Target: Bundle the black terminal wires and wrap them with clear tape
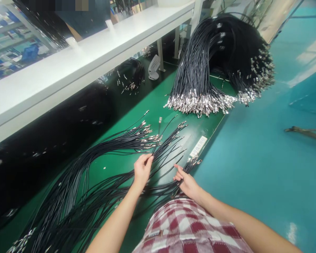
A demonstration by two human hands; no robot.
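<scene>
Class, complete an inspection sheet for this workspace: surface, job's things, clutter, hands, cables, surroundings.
Surface: green tabletop, white label near its edge.
Job's things: loose metal-tipped black cables, spread in bunches.
Clutter: small pale scrap on the tabletop.
Hands: left hand pinches a single cable; right hand at other cable ends, grip unclear.
Cables: large arched bundle at the back.
Surroundings: white shelf, fan beneath; blue-green floor.

To my right, glossy teal floor (265, 154) catches pale light (291, 231); a white shelf (42, 82) overhangs my green tabletop (144, 102); blurred racks (5, 32) stand beyond.
</scene>
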